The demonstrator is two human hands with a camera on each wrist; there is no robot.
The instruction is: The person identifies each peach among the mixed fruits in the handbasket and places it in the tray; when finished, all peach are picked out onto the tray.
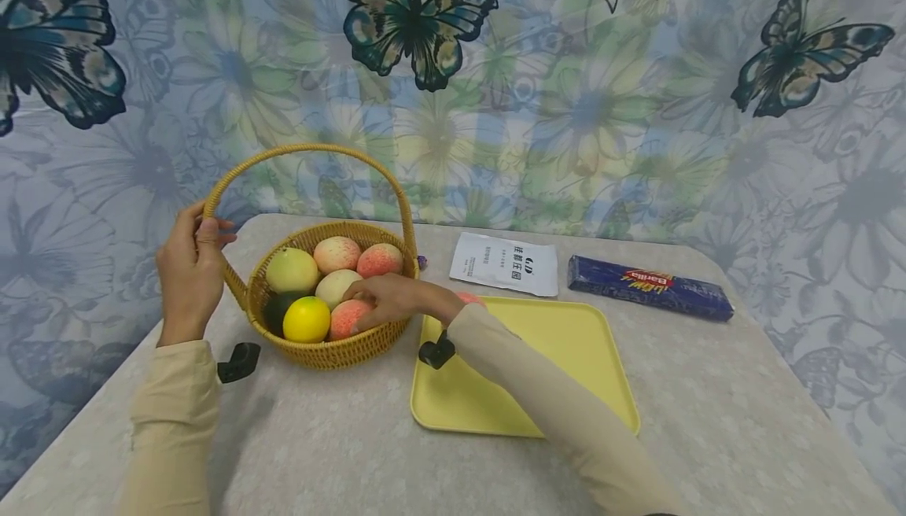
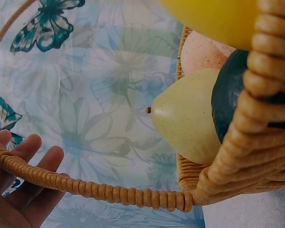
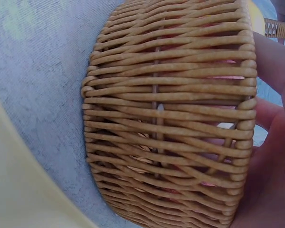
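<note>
A wicker basket of several fruits stands on the left of the table. My left hand holds the left side of its tall handle; in the left wrist view, that hand's fingers lie around the handle. Reaching over the right rim, my right hand has thumb and fingers around a red peach, partly covering it. Around it are a yellow fruit, a dark green fruit, a pear, a pale fruit and two speckled peaches. The basket wall hides the right fingertips in the right wrist view.
Right of the basket lies a yellow tray, under my right forearm. A reddish fruit shows at its far left, mostly hidden by the sleeve. Behind are a white packet and a blue Barilla pack.
</note>
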